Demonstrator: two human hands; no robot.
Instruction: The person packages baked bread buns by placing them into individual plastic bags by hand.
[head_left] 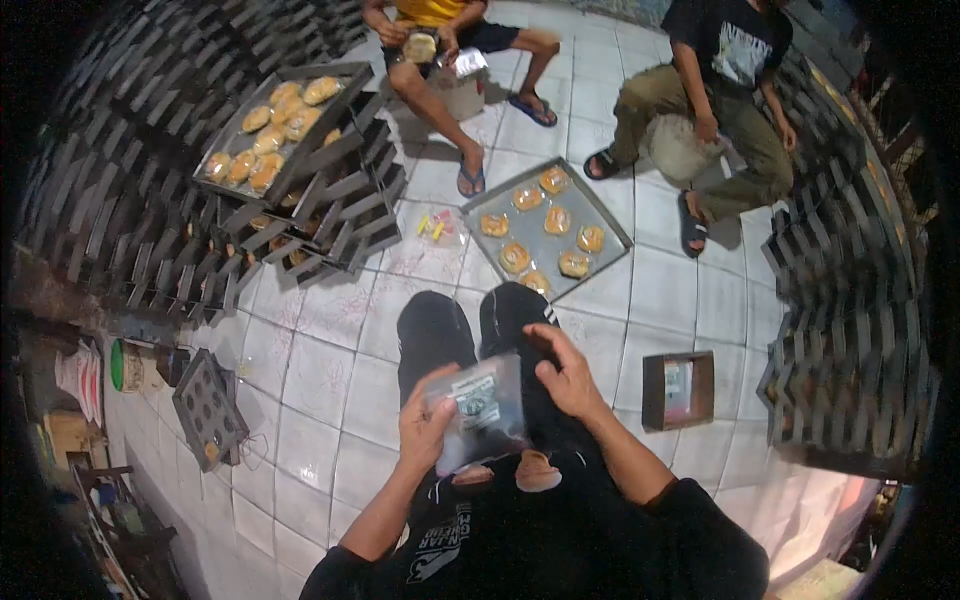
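Observation:
My left hand (425, 425) grips the left side of a clear plastic bag (483, 412) with a printed green and white label, held above my lap. To the right of the bag, my right hand (563, 370) is raised with its fingers apart and nothing in it. Beyond my knees, a square metal tray (612, 240) on the floor bears several round buns (557, 220) that look wrapped in clear plastic. Left of that tray lies a clear plastic packet (440, 228) with pink and yellow pieces.
Stacked dark trays (340, 215) stand at the upper left, the top one holding several buns (268, 138). Two people sit opposite, one holding a bun (419, 47). A small open box (678, 391) is on the right, a moulded pan (210, 408) on the left.

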